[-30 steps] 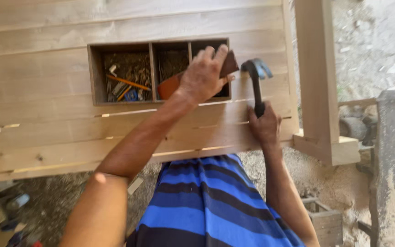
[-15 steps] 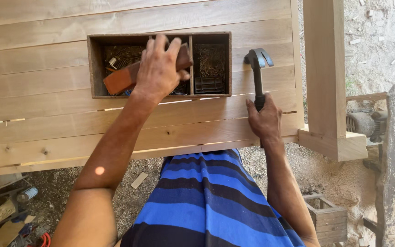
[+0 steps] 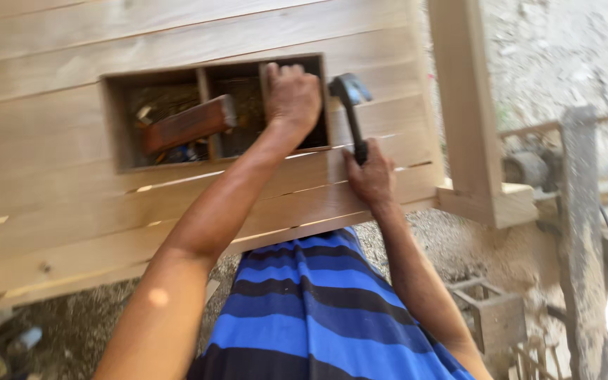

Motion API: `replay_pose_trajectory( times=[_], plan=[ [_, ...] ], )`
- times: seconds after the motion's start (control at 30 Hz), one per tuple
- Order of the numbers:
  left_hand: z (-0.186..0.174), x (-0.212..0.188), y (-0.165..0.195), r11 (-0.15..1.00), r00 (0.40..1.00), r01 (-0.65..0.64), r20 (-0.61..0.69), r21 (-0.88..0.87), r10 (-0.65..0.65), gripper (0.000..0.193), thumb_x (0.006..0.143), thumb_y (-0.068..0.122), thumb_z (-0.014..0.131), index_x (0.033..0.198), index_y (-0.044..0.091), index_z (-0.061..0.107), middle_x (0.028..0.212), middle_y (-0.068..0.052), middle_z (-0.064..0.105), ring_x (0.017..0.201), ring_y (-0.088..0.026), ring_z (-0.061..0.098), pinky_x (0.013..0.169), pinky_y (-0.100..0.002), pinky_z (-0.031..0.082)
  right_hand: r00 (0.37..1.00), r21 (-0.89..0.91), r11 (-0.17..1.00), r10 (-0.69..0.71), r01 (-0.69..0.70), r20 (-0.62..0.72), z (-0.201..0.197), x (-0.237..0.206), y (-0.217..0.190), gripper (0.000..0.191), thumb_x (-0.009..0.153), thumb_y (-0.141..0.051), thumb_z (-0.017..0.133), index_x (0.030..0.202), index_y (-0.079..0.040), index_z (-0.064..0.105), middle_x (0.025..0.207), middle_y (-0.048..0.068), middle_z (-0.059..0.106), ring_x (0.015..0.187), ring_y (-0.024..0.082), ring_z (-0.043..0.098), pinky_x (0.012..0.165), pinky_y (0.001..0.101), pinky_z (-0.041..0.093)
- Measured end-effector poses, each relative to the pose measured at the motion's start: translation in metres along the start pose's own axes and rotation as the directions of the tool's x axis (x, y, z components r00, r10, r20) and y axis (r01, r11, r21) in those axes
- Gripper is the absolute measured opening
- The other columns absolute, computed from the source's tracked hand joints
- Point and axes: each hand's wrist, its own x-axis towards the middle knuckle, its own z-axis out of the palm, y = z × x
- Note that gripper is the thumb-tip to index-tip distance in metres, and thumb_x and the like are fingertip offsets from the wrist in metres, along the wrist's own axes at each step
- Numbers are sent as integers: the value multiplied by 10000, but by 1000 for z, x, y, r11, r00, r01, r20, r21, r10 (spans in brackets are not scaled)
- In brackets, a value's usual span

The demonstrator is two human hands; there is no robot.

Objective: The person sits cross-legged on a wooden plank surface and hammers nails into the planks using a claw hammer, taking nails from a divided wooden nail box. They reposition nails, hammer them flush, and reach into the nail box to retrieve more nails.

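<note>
Three compartments sit in the tool tray (image 3: 110, 127) cut into our plank workbench (image 3: 58, 204), and our left hand (image 3: 291, 98) is down over the right-hand one, knuckles up. We can't tell if those fingers are curled on anything, since they're hidden inside the box. Our right hand (image 3: 371, 179) is wrapped tight around the handle of a hammer (image 3: 352, 112), head up, just beside the tray's right wall and clear of it. A brown wooden block (image 3: 190, 124) lies tilted across the left and middle compartments, poking over the divider, with small bits underneath too blurry to make out.

Room-wise, the bench's near edge runs right above our blue striped shirt (image 3: 318, 309), so not much slack there. A wooden post (image 3: 462, 105) boxes in the right side, close to the hammer. Past it there's a rough pale wall (image 3: 550, 56) and gravelly ground (image 3: 72, 317) below.
</note>
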Motion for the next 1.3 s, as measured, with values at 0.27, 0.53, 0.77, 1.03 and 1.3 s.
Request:
replay_pose_trajectory(
  times=[0.27, 0.53, 0.77, 1.03, 1.3],
  plan=[
    [9, -4, -10, 980, 970, -146, -212, -136, 115, 184, 768, 32, 625, 945, 48, 675, 897, -150, 663, 835, -327, 670, 921, -626, 393, 994, 122, 987, 97, -104, 59, -26, -19, 2, 382, 916, -389, 771, 996, -44, 627, 734, 196, 688, 690, 350, 710, 662, 458, 541],
    [-34, -24, -6, 786, 984, -160, -157, -598, 81, 155, 910, -56, 623, 1058, -14, 639, 937, -167, 644, 855, -362, 658, 745, -474, 532, 977, 149, 966, 201, -210, 72, -66, -52, 8, 402, 890, -426, 767, 972, -40, 689, 742, 135, 713, 665, 246, 710, 620, 400, 550],
    [-75, -40, 16, 653, 971, -149, -234, -742, -44, 39, 992, 22, 703, 969, 33, 733, 891, -117, 672, 797, -219, 649, 686, -374, 537, 953, 139, 943, 298, -303, 52, -89, -84, 25, 437, 890, -453, 734, 1034, -41, 709, 777, 135, 722, 706, 243, 700, 650, 407, 546],
    [-29, -71, 126, 96, 965, -15, 10, -995, 260, 85, 989, 14, 643, 1052, 45, 691, 938, -80, 773, 861, -155, 759, 778, -289, 651, 850, 226, 823, 525, -520, 46, -101, -132, 27, 436, 927, -453, 680, 1118, -62, 659, 749, 123, 669, 609, 240, 650, 543, 434, 537],
    [28, -77, 168, -387, 843, 488, 307, -782, 441, 241, 963, -19, 639, 1201, -7, 677, 1013, -155, 772, 926, -219, 763, 886, -343, 654, 855, 160, 901, 432, -402, -287, -138, -183, 29, 387, 935, -426, 738, 1056, -65, 674, 699, 13, 668, 597, 130, 650, 543, 319, 528]
  ],
)
